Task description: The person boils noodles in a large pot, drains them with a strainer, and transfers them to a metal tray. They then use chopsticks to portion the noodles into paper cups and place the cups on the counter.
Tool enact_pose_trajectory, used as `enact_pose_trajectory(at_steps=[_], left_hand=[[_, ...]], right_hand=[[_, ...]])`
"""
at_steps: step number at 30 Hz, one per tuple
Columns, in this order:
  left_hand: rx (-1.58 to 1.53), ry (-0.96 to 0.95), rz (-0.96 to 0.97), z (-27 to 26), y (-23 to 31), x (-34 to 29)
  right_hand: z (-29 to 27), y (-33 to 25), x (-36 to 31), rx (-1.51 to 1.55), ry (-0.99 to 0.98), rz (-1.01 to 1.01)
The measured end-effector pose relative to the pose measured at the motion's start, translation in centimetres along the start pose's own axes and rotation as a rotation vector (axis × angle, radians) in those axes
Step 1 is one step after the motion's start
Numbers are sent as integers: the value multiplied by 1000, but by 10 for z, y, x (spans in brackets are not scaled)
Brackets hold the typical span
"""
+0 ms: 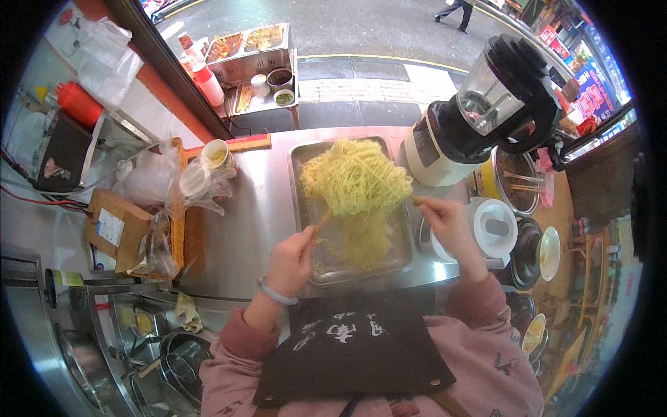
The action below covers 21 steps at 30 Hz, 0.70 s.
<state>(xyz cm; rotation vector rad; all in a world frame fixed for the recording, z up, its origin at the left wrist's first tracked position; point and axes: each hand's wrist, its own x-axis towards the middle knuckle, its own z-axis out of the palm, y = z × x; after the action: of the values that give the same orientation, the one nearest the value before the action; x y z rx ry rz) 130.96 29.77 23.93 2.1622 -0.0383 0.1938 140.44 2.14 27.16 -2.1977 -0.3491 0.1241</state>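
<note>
A heap of yellow-green noodles [358, 177] is raised over a shallow steel tray [303, 257], with loose strands hanging blurred beneath it. My left hand [292, 260], with a pale bracelet at the wrist, is closed on light wooden chopsticks [323, 222] that reach into the left side of the noodles. On the other side my right hand [450, 226] grips another pair of wooden chopsticks [416, 201], mostly hidden by the fingers and noodles. More noodles lie in the tray under the heap, partly smeared by motion.
A blender [451, 132] stands right of the tray, with a white kettle [495, 226] close to my right forearm. On the left are a paper cup [217, 154], a cardboard box [114, 229] and plastic bags [142, 177]. Pots [182, 358] sit lower left. A food stand [253, 59] is beyond the counter.
</note>
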Motion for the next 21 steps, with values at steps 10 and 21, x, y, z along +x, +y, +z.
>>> enact_pose_trajectory(at_steps=[10, 21], left_hand=[[560, -632, -318, -44, -22, -20], [619, -578, -354, -45, -46, -25]], right_hand=[[-29, -1, -26, -875, -438, 165], [38, 38, -38, -885, -620, 214]])
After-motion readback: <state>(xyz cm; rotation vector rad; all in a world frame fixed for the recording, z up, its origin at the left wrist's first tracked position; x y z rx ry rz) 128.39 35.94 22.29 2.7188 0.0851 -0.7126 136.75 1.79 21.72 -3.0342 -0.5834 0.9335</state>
